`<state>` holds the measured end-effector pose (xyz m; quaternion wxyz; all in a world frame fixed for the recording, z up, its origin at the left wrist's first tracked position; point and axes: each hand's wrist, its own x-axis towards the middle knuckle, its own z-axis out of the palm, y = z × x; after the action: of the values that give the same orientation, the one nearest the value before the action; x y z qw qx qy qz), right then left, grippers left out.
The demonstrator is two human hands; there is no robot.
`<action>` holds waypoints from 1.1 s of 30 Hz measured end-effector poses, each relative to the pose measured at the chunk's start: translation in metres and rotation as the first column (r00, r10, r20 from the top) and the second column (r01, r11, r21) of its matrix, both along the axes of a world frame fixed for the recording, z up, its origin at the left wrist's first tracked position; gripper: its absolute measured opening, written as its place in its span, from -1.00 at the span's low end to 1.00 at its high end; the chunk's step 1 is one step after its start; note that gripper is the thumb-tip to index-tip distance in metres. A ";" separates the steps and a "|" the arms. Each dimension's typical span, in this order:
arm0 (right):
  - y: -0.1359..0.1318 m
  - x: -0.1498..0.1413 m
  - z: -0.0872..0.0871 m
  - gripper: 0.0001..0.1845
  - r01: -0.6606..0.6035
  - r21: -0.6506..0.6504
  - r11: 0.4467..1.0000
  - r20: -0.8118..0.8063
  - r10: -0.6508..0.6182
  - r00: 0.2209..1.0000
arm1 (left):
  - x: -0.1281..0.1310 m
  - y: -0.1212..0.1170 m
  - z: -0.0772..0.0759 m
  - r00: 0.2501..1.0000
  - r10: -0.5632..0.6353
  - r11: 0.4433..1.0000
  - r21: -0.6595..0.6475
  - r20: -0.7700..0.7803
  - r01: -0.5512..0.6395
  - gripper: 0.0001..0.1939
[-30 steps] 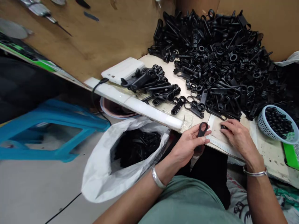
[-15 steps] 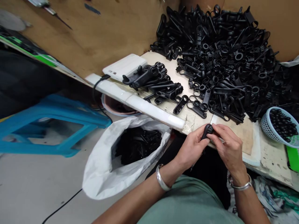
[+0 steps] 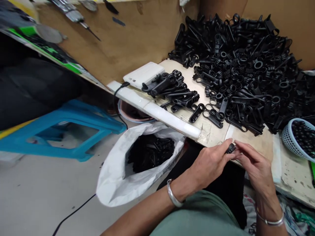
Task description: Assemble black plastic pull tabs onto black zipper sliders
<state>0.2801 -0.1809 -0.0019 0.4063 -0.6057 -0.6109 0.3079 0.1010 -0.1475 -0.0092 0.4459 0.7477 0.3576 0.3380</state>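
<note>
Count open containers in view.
3: pale-blue perforated plastic basket right of the right hand, white sack left of the left hand, round pinkish tub behind sack. More may be hidden.

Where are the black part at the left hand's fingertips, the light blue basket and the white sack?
Black part [image 3: 230,148]: head view, on its exposed ridged end.
Light blue basket [image 3: 291,142]: head view, on its perforated side wall.
White sack [image 3: 113,178]: head view, on its outer side.

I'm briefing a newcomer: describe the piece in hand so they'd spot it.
Find the table bearing a large heap of black parts. At its near edge, the left hand holds a black piece with a ribbed end. Unlike those, it's held.
</note>
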 end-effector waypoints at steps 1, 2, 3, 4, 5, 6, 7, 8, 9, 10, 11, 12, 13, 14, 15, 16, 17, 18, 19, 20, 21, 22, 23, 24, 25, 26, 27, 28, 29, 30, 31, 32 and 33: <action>-0.001 0.003 -0.003 -0.62 -0.004 -0.052 0.999 -0.058 0.001 0.998 | -0.001 -0.001 0.001 1.000 0.002 1.000 0.001 -0.005 -0.002 -0.60; -0.002 0.004 -0.006 -0.59 -0.005 -0.096 0.995 -0.105 -0.005 0.994 | -0.002 -0.002 0.002 1.000 -0.002 1.000 0.014 -0.007 0.002 -0.56; -0.002 0.003 -0.008 -0.58 -0.005 -0.132 0.991 -0.140 -0.014 0.990 | -0.002 -0.003 0.002 1.000 -0.013 0.999 0.030 -0.011 0.014 -0.53; -0.002 0.000 -0.011 -0.60 -0.002 -0.159 0.987 -0.162 -0.024 0.986 | -0.003 -0.003 0.002 0.999 -0.030 0.999 0.041 -0.020 0.030 -0.51; -0.002 -0.004 -0.012 -0.63 0.009 -0.174 0.985 -0.170 -0.039 0.985 | -0.003 -0.004 0.001 0.999 -0.043 0.998 0.042 -0.033 0.044 -0.50; -0.001 -0.010 -0.012 -0.66 0.030 -0.178 0.984 -0.166 -0.060 0.984 | -0.004 -0.004 0.001 0.998 -0.044 0.998 0.034 -0.047 0.046 -0.49; 0.001 -0.017 -0.011 -0.68 0.047 -0.173 0.984 -0.152 -0.074 0.986 | -0.006 -0.004 0.000 0.997 -0.034 0.999 0.021 -0.063 0.035 -0.49; 0.003 -0.024 -0.010 -0.70 0.057 -0.160 0.986 -0.133 -0.078 0.988 | -0.008 -0.004 0.000 0.997 -0.013 1.000 0.016 -0.082 0.015 -0.50; 0.007 -0.031 -0.007 -0.71 0.055 -0.138 0.989 -0.113 -0.071 0.991 | -0.012 -0.003 0.000 0.994 0.016 0.999 0.031 -0.105 -0.013 -0.50; 0.011 -0.037 -0.005 -0.72 0.040 -0.109 0.993 -0.092 -0.050 0.995 | -0.017 -0.001 0.001 0.990 0.049 0.997 0.071 -0.130 -0.040 -0.50; 0.016 -0.043 -0.002 -0.73 0.011 -0.079 0.997 -0.068 -0.017 0.998 | -0.023 0.001 0.002 0.984 0.085 0.989 0.132 -0.155 -0.065 -0.51; 0.021 -0.047 -0.001 -0.73 -0.029 -0.051 0.998 -0.040 0.027 0.999 | -0.031 0.005 0.004 0.975 0.132 0.974 0.206 -0.176 -0.094 -0.51; 0.027 -0.049 0.000 -0.73 -0.068 -0.023 0.997 -0.001 0.068 0.998 | -0.040 0.010 0.007 0.962 0.195 0.949 0.284 -0.194 -0.135 -0.51; 0.033 -0.049 0.000 -0.72 -0.099 0.011 0.995 0.057 0.098 0.994 | -0.050 0.016 0.010 0.937 0.283 0.911 0.362 -0.204 -0.197 -0.52; 0.038 -0.049 -0.001 -0.72 -0.118 0.053 0.992 0.132 0.110 0.985 | -0.061 0.024 0.014 0.897 0.391 0.860 0.429 -0.207 -0.276 -0.52; 0.043 -0.047 -0.003 -0.72 -0.126 0.101 0.987 0.221 0.101 0.970 | -0.072 0.033 0.019 0.839 0.504 0.798 0.481 -0.205 -0.362 -0.52; 0.047 -0.044 -0.005 -0.72 -0.126 0.154 0.980 0.315 0.072 0.946 | -0.083 0.044 0.024 0.766 0.609 0.734 0.512 -0.205 -0.446 -0.52; 0.051 -0.041 -0.008 -0.72 -0.122 0.206 0.971 0.411 0.028 0.911 | -0.092 0.055 0.030 0.695 0.685 0.684 0.524 -0.221 -0.507 -0.53; 0.053 -0.038 -0.010 -0.72 -0.116 0.247 0.962 0.502 -0.024 0.865 | -0.101 0.066 0.035 0.638 0.732 0.649 0.530 -0.239 -0.546 -0.54; 0.055 -0.036 -0.012 -0.71 -0.106 0.272 0.956 0.582 -0.076 0.809 | -0.107 0.078 0.040 0.603 0.750 0.640 0.527 -0.270 -0.559 -0.55; 0.056 -0.035 -0.014 -0.71 -0.090 0.282 0.955 0.651 -0.122 0.749 | -0.112 0.089 0.044 0.587 0.748 0.649 0.522 -0.309 -0.553 -0.56; 0.058 -0.034 -0.015 -0.71 -0.069 0.279 0.958 0.708 -0.156 0.689 | -0.115 0.100 0.047 0.580 0.737 0.667 0.515 -0.347 -0.539 -0.57; 0.059 -0.035 -0.016 -0.72 -0.047 0.263 0.964 0.753 -0.174 0.634 | -0.117 0.109 0.048 0.578 0.721 0.686 0.507 -0.382 -0.522 -0.57; 0.061 -0.035 -0.016 -0.72 -0.026 0.235 0.972 0.786 -0.174 0.594 | -0.117 0.118 0.048 0.576 0.707 0.703 0.501 -0.410 -0.505 -0.58; 0.063 -0.037 -0.016 -0.72 -0.008 0.201 0.980 0.807 -0.161 0.568 | -0.117 0.125 0.046 0.575 0.693 0.717 0.495 -0.434 -0.490 -0.58; 0.065 -0.038 -0.015 -0.71 0.008 0.165 0.986 0.820 -0.141 0.555 | -0.116 0.131 0.043 0.575 0.683 0.727 0.493 -0.450 -0.478 -0.58; 0.067 -0.040 -0.014 -0.70 0.024 0.131 0.991 0.826 -0.122 0.550 | -0.115 0.135 0.040 0.577 0.676 0.734 0.493 -0.458 -0.467 -0.58; 0.069 -0.042 -0.013 -0.69 0.042 0.103 0.994 0.829 -0.109 0.549 | -0.114 0.139 0.037 0.584 0.667 0.741 0.493 -0.462 -0.456 -0.58; 0.072 -0.045 -0.012 -0.67 0.062 0.079 0.995 0.828 -0.100 0.551 | -0.113 0.141 0.033 0.594 0.659 0.747 0.492 -0.461 -0.447 -0.57; 0.074 -0.047 -0.010 -0.66 0.081 0.060 0.995 0.826 -0.095 0.556 | -0.112 0.142 0.030 0.603 0.660 0.745 0.493 -0.448 -0.448 -0.56; 0.077 -0.050 -0.009 -0.66 0.097 0.043 0.994 0.823 -0.091 0.561 | -0.112 0.143 0.028 0.614 0.663 0.740 0.495 -0.428 -0.455 -0.54; 0.079 -0.051 -0.008 -0.67 0.109 0.030 0.994 0.818 -0.087 0.569 | -0.111 0.143 0.027 0.624 0.670 0.732 0.497 -0.402 -0.465 -0.53; 0.080 -0.052 -0.007 -0.70 0.117 0.020 0.993 0.810 -0.085 0.580 | -0.110 0.142 0.027 0.634 0.677 0.722 0.500 -0.373 -0.477 -0.52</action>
<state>0.2278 -0.1005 -0.0090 0.0899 -0.7201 -0.6878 -0.0143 -0.0090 -0.0057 0.0175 0.0507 0.7198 0.6229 0.3022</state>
